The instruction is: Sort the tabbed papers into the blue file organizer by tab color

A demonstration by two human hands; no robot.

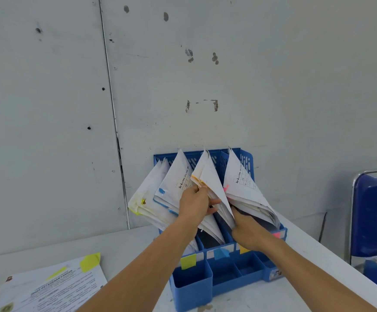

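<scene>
Blue file organizer (192, 287). Third slot from its left: orange-tabbed paper bundle (210, 176), pinched by left hand (194, 201). Right hand (250, 233) at the bundle's lower edge, fingers hidden, grip cannot be told. Left of organizer: yellow-tabbed papers (54, 289).

The fingers of the right grip (249, 233) are hidden behind the papers (214, 188), the chair (374, 210) is cut off by the right edge, and the print on the sheet (54, 287), cut at the bottom, cannot be read.

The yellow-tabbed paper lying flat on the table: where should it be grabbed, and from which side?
Likely pinch the yellow-tabbed paper at its far right corner by the tab, coming from the right: it lies flat, and that corner is uncovered.
</scene>
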